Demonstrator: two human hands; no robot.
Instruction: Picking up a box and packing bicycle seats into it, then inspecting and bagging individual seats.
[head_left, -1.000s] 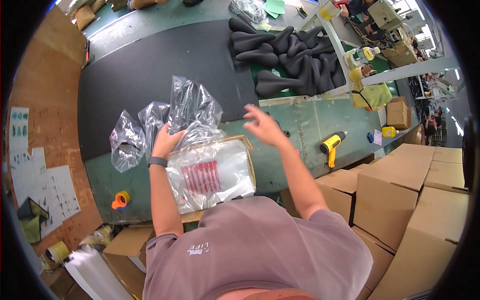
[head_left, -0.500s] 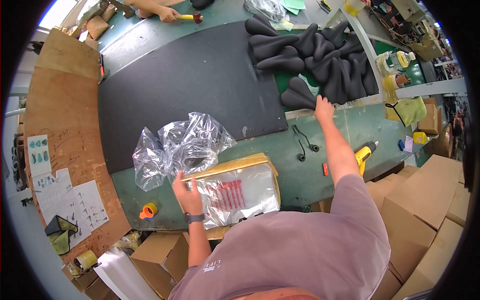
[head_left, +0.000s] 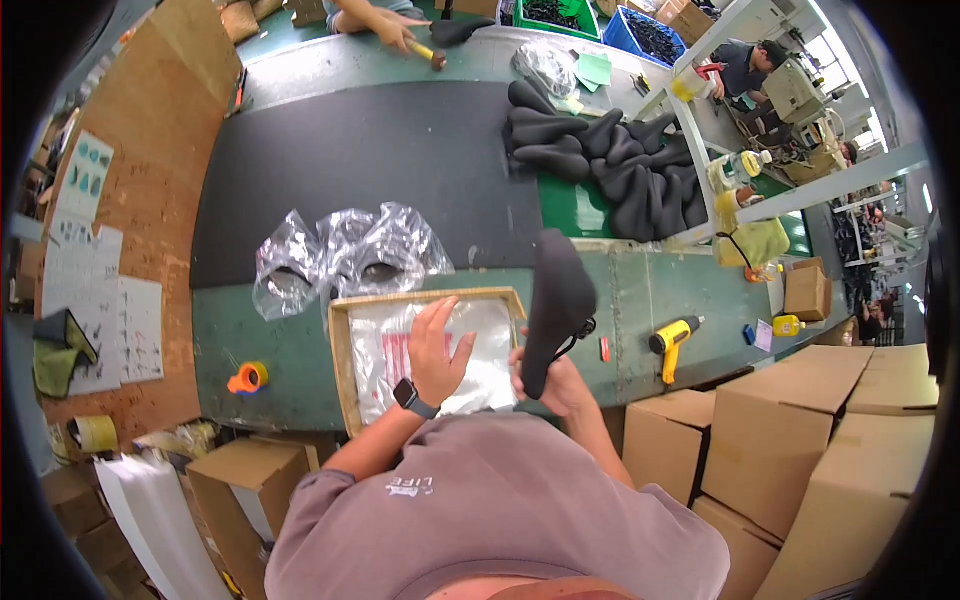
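Observation:
A black bicycle saddle stands on end in my right hand, which grips its lower, narrow end just right of an open carton. Flat clear plastic bags with red print fill that carton. Over them lies my left hand, fingers stretched and holding nothing. Beyond the carton, crumpled clear bags with dark shapes inside rest on a black mat. Several more black saddles are heaped at the far right. A dark rod with round parts shows beside the held saddle, partly hidden.
A yellow heat gun and a small red item lie to the right. An orange tape dispenser is at left. Cardboard boxes crowd the right front. Across the table, a co-worker's hand holds a hammer.
My right hand has taken a saddle from the heap and brought it back toward me beside the carton. My left hand has moved right, onto the flat bags. The view has shifted.

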